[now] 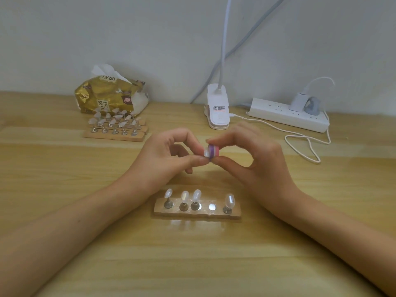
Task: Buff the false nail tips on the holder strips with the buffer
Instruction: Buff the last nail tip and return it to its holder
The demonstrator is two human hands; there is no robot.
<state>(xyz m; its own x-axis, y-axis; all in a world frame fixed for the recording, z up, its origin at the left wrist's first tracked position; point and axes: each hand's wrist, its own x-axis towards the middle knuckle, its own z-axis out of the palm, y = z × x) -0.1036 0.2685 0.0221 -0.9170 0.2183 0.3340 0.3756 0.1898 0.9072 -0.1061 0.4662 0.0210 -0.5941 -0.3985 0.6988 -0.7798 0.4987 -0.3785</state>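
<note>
Buffer (214, 151), pink/purple striped, is pinched by right hand (246, 155) btwn thumb & fingers, above mid table (214, 264). A nail tip (206, 153) is pinched by left hand (169, 153) & touches buffer's left side. Near holder strip (199, 215) carries 4 tips; a metal disc (212, 207) is seen btwn 3rd & last. Far strips (111, 137) w/ tips are set far left, before tissue pack (107, 95).
</note>
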